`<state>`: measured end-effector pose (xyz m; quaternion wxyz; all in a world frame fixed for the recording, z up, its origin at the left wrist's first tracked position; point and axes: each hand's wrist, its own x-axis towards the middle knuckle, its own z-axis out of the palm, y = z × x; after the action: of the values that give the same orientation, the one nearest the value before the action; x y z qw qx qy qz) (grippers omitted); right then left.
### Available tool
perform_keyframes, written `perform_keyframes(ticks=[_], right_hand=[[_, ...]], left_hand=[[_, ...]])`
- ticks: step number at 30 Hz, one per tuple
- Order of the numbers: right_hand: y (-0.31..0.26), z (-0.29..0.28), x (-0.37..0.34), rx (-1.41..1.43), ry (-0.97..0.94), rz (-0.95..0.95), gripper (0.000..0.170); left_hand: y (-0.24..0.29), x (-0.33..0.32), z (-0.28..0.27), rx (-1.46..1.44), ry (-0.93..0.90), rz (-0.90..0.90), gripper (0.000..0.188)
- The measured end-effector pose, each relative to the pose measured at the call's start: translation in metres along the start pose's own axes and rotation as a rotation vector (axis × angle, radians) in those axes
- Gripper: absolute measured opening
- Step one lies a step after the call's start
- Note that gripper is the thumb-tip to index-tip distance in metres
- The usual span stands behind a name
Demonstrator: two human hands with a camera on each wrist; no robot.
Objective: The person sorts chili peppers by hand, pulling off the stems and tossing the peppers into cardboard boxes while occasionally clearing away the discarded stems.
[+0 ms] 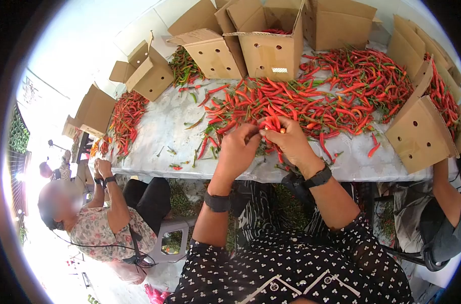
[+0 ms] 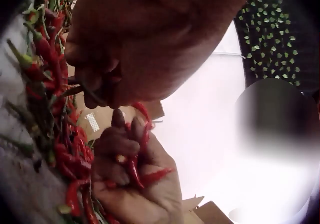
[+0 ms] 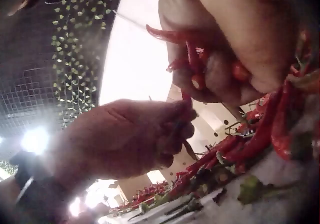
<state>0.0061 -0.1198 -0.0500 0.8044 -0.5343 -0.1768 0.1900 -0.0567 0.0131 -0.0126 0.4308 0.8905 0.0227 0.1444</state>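
In the head view my right hand point(image 1: 293, 144) grips a small bunch of red chillies point(image 1: 272, 123) above the table's near edge. Their tips poke out of its curled fingers in the left wrist view. Beside it, my left hand point(image 1: 239, 151) has its thumb and fingers bent together, close to the bunch. The right wrist view shows a red chilli point(image 3: 186, 95) between the left fingertips, right by the right hand. A thin green stem point(image 2: 82, 88) sticks out at the left fingers. Just behind both hands spreads a heap of red chillies point(image 1: 261, 99) with green stems.
Cardboard boxes point(image 1: 268, 53) line the table's back, and one box point(image 1: 418, 137) holding chillies stands at the right. Loose stems point(image 1: 194, 158) lie on the pale tablecloth point(image 1: 162, 129). A seated person point(image 1: 109, 213) works at the left; another person's arm point(image 1: 446, 195) shows at the right.
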Motion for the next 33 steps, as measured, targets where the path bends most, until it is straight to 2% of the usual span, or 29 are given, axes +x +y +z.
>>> perform_keyframes(ticks=[1, 9, 11, 13, 14, 16, 17, 18, 19, 20, 21, 22, 24, 25, 29, 31, 33], right_hand=[[0.003, -0.001, 0.002, -0.013, -0.001, -0.024, 0.013], [-0.007, 0.001, -0.002, 0.016, 0.041, -0.079, 0.007], [-0.005, 0.002, -0.002, -0.127, 0.070, -0.149, 0.007], [-0.002, 0.005, -0.003, -0.182, 0.118, -0.206, 0.009], [-0.001, 0.006, -0.003, -0.235, 0.165, -0.264, 0.011], [0.001, 0.007, -0.003, -0.135, 0.217, -0.309, 0.010], [0.001, 0.007, -0.003, -0.034, 0.272, -0.352, 0.010], [-0.003, 0.005, -0.002, -0.034, 0.269, -0.354, 0.010], [-0.009, 0.000, -0.003, 0.091, 0.238, -0.252, 0.009], [-0.014, -0.003, -0.005, 0.216, 0.207, -0.147, 0.007], [-0.021, 0.001, -0.008, 0.323, 0.230, -0.045, 0.009], [-0.017, -0.001, -0.007, 0.326, 0.230, -0.045, 0.009], [-0.008, -0.007, -0.003, 0.420, -0.028, 0.176, 0.009], [-0.004, -0.003, -0.004, 0.387, -0.010, 0.189, 0.009], [-0.003, 0.011, -0.007, 0.360, 0.058, 0.184, 0.014], [-0.001, 0.007, -0.007, 0.285, 0.003, 0.206, 0.014], [-0.001, 0.007, -0.007, 0.210, -0.051, 0.228, 0.015]], left_hand=[[0.000, -0.002, 0.002, -0.026, 0.016, 0.068, 0.017], [-0.010, -0.008, -0.002, -0.046, -0.046, 0.002, 0.016], [-0.010, -0.008, 0.000, -0.064, -0.045, -0.022, 0.016], [-0.007, -0.008, 0.003, -0.011, 0.134, -0.064, 0.017], [-0.010, -0.007, 0.003, -0.012, 0.138, -0.064, 0.017], [-0.017, -0.002, 0.001, 0.299, 0.460, 0.143, 0.022], [-0.021, -0.002, -0.005, 0.300, 0.463, 0.143, 0.022], [-0.023, -0.001, -0.014, 0.041, 0.421, -0.072, 0.020], [-0.025, -0.001, -0.018, -0.218, 0.370, -0.287, 0.017], [-0.026, -0.002, -0.019, -0.215, 0.371, -0.289, 0.017], [-0.028, -0.002, -0.018, -0.696, 0.352, -0.248, 0.011], [-0.029, -0.001, -0.018, -1.176, 0.316, -0.193, 0.009], [-0.030, -0.003, -0.014, -1.244, 0.244, -0.125, 0.012], [-0.029, -0.004, -0.010, -1.313, 0.173, -0.058, 0.020], [-0.012, -0.008, 0.005, -1.316, 0.162, -0.066, 0.023], [-0.009, -0.009, 0.010, -1.056, 0.064, -0.053, 0.023], [-0.006, -0.009, 0.014, -0.981, 0.067, -0.074, 0.021]])
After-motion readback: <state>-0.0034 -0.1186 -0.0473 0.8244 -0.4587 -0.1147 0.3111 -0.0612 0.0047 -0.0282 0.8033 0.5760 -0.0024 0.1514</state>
